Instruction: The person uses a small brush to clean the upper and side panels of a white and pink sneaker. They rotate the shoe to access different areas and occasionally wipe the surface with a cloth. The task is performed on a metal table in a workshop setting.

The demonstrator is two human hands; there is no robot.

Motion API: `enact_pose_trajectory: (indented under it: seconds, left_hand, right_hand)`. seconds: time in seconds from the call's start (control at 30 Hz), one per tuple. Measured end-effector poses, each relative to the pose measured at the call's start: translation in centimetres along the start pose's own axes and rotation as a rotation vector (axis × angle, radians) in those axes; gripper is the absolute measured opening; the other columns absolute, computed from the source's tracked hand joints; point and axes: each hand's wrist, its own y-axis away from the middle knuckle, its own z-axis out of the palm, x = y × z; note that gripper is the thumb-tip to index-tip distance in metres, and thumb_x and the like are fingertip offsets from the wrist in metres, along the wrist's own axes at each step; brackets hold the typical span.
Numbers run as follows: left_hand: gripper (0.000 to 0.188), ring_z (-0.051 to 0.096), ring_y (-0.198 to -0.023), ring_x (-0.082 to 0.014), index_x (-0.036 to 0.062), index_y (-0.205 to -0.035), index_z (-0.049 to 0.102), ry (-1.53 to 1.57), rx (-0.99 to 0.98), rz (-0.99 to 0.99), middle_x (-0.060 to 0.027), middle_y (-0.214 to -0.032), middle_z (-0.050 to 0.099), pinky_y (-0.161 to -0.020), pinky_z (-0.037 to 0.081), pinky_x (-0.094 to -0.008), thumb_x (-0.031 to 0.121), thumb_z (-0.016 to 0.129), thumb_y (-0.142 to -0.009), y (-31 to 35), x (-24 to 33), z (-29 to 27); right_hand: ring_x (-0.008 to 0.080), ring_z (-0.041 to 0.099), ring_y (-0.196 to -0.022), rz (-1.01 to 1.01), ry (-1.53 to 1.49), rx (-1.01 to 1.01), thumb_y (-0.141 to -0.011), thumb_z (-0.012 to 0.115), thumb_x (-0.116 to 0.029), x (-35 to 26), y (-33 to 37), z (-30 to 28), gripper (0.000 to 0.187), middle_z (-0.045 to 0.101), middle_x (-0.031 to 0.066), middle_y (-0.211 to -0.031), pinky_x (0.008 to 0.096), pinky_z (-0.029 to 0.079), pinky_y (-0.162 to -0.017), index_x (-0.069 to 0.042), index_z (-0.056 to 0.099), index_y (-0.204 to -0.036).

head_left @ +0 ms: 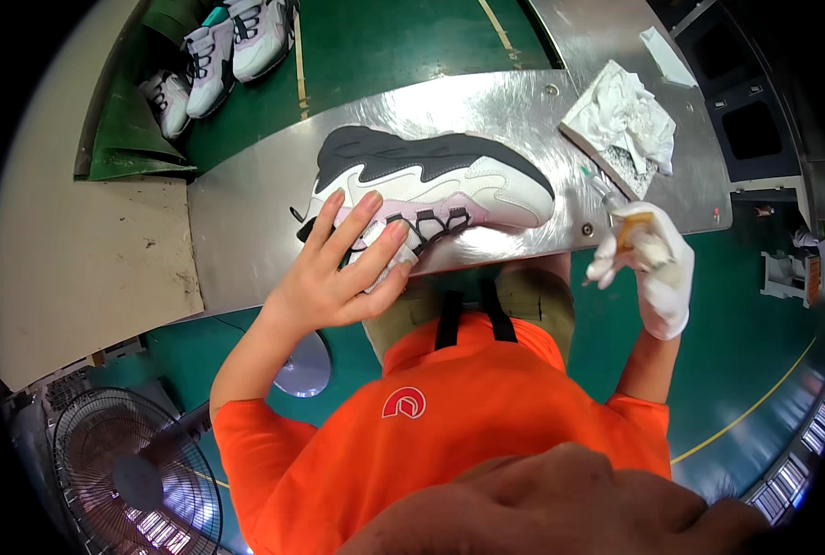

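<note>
A white, grey and pink sneaker (449,176) lies on its side on a metal worktable (246,213), toe pointing right. My bare left hand (343,273) rests on its heel end with fingers spread over the laces and collar, thumb against the edge, holding it down. My right hand (657,264), in a white glove, hovers off the table's front right edge. It grips a small amber-coloured tool (632,231) whose thin tip (599,185) points up toward the table.
A flat block with a crumpled white rag (627,120) sits at the table's right end. Several more sneakers (218,51) stand on a green belt at the back left. A beige surface (79,250) lies left, a floor fan (121,481) lower left.
</note>
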Motion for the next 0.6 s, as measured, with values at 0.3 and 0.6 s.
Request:
enact_pose_trajectory:
  seconds: [0.3, 0.6]
  left_hand:
    - [0.031, 0.055, -0.118, -0.0387, 0.0146, -0.099, 0.057, 0.015, 0.005, -0.034, -0.0067, -0.128, 0.054, -0.101, 0.041, -0.0592, 0.014, 0.075, -0.074, 0.1, -0.1, 0.1]
    - [0.031, 0.056, -0.116, -0.0388, 0.0157, -0.101, 0.057, 0.043, -0.093, -0.064, -0.0067, -0.122, 0.058, -0.098, 0.043, -0.059, 0.011, 0.072, -0.075, -0.8, -0.5, -0.7]
  right_hand:
    - [0.0323, 0.067, -0.067, 0.017, -0.408, -0.381, -0.051, 0.082, -0.044, -1.7, -2.9, 2.0, 0.099, 0.062, 0.025, -0.084, 0.0328, 0.054, -0.052, 0.016, 0.044, -0.119]
    - [0.031, 0.066, -0.066, 0.14, -0.321, -0.381, -0.053, 0.08, -0.041, -2.6, -4.8, 0.7, 0.092, 0.061, 0.0242, -0.083, 0.0342, 0.057, -0.053, 0.018, 0.048, -0.114]
